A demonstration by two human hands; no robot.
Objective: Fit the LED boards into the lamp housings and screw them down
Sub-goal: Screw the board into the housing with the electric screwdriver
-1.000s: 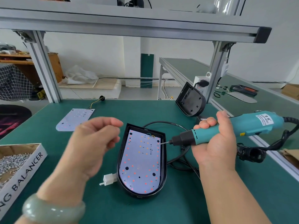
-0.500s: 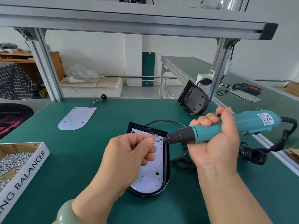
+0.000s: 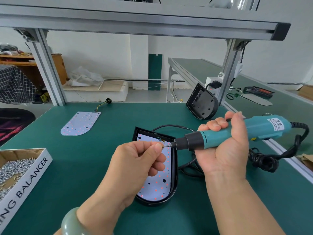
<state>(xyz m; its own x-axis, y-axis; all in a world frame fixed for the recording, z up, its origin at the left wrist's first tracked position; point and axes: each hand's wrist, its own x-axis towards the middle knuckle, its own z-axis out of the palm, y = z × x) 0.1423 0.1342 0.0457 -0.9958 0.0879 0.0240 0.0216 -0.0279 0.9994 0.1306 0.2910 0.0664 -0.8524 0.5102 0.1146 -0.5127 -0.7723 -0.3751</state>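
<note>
Gripping the electric screwdriver (image 3: 237, 133) with my right hand (image 3: 225, 150), I am curling all my fingers round its teal barrel and holding it almost level, its bit (image 3: 168, 145) pointing leftward above the top right corner of the lamp housing (image 3: 175, 175). My left hand (image 3: 135, 165) is pinching a small screw (image 3: 163, 146) between thumb and forefinger and holding it against the bit's tip; most of the screw is hiding behind my fingertip, so I cannot tell how it is seated. Both hands are hovering over the lamp housing, which is lying flat on the green bench (image 3: 84, 175) with its rounded end toward me. An LED board (image 3: 157, 187) is sitting inside the lamp housing, its left half hidden under my left hand, and small red dots are showing across its white face. Coloured wires (image 3: 160, 140) are meeting the board at the lamp housing's far edge, just beneath the bit. To the right of the lamp housing, the tool's black coiled cord (image 3: 264, 162) is bunching on the bench. Beyond the lamp housing to the left, a second LED board (image 3: 79, 123) is lying bare on the bench. Beyond it to the right, a second housing (image 3: 201, 103) is standing tilted up beside a frame post (image 3: 227, 73), its open side facing me. Well to the left of the lamp housing, a cardboard box (image 3: 33, 170) is holding a heap of loose screws (image 3: 11, 168).
</note>
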